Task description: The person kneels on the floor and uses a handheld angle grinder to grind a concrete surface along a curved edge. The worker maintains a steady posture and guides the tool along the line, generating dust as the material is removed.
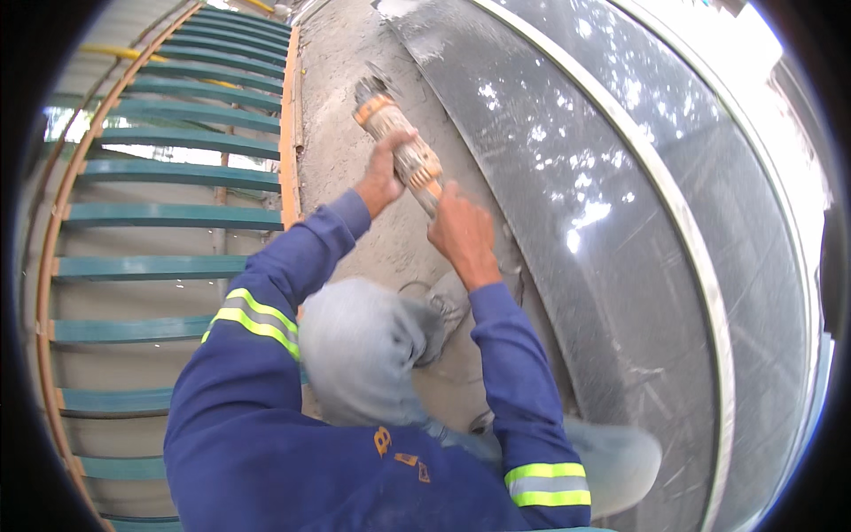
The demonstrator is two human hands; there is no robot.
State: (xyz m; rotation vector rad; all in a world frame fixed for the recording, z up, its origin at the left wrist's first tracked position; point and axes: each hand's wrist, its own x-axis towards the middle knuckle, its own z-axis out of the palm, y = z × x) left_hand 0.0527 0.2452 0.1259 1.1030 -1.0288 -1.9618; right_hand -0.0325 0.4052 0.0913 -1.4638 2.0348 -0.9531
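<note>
A dusty power tool with orange parts (416,161), apparently an angle grinder, is held diagonally near the centre, its dark disc end pointing up and forward over the concrete beside a dark panel. My left hand (386,168) is closed around the tool's body. My right hand (463,229) grips its rear handle lower down. The dark glossy panel (612,293) lies just right of the tool. Whether the disc touches anything I cannot tell.
Teal slats in an orange frame (177,213) run along the left. Dusty concrete (346,239) lies between them and the panels, which have pale metal edging (700,275). My bent legs (355,346) are below my hands.
</note>
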